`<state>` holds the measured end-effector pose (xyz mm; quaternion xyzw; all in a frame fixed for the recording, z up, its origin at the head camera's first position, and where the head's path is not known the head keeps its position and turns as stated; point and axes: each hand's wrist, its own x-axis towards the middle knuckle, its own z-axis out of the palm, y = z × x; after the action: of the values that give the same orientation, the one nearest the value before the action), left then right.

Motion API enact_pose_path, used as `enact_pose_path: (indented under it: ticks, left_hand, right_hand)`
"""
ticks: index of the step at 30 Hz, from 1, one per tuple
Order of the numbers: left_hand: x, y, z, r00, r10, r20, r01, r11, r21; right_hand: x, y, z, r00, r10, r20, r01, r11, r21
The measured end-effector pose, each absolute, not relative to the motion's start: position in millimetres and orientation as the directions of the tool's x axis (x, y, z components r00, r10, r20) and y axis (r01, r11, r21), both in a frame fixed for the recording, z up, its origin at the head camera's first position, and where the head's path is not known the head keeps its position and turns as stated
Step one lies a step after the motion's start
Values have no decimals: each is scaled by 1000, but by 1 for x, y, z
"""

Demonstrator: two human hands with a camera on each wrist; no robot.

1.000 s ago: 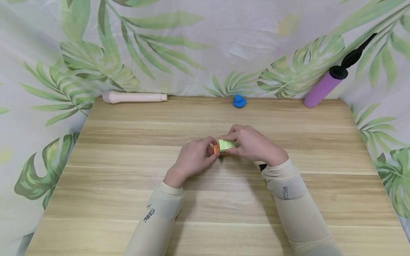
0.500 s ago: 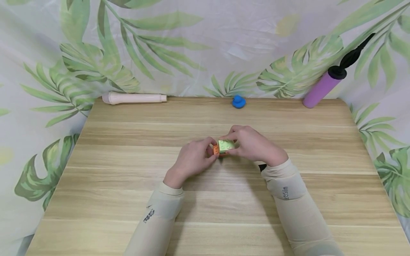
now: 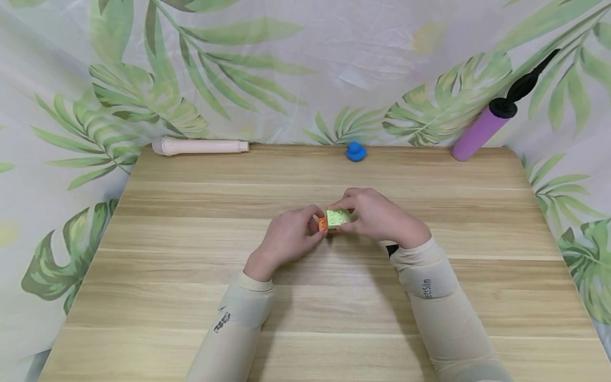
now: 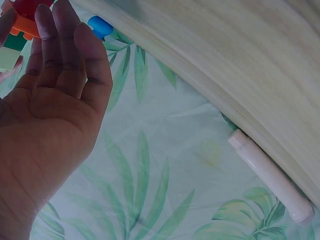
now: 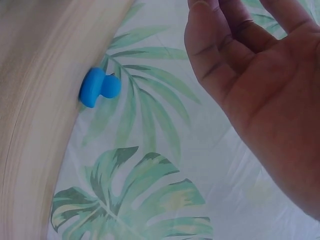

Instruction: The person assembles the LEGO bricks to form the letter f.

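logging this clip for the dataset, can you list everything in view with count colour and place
light green brick: 1, pale green, studded top, held between both hands at the table's middle
orange brick: 1, orange, at the left end of the green brick, in the left hand's fingers
red piece: 1, red, above the orange brick in the left wrist view, partly hidden
table: 1, light wood
pink tube: 1, pale pink, lying at the far left edge of the table
blue knob: 1, blue, far edge, middle
pump: 1, purple body with black handle, leaning at the far right corner
backdrop cloth: 1, white with green leaves, behind the table
sleeves: 2, beige
left hand: 1, holds the bricks
right hand: 1, pinches the green brick
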<state>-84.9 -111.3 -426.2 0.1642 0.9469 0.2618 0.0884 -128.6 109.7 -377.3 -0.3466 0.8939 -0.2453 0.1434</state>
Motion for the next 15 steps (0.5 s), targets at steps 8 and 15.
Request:
enact_pose_path:
  ticks: [8, 15]
  left_hand:
    - [-84, -111, -425, -930, 357, -90, 258, 807, 531]
    - [-84, -111, -424, -931, 351, -98, 249, 808, 534]
  right_hand:
    - [-129, 110, -377, -717, -690, -94, -545, 640, -542]
    - [-128, 112, -376, -715, -692, -95, -551, 642, -533]
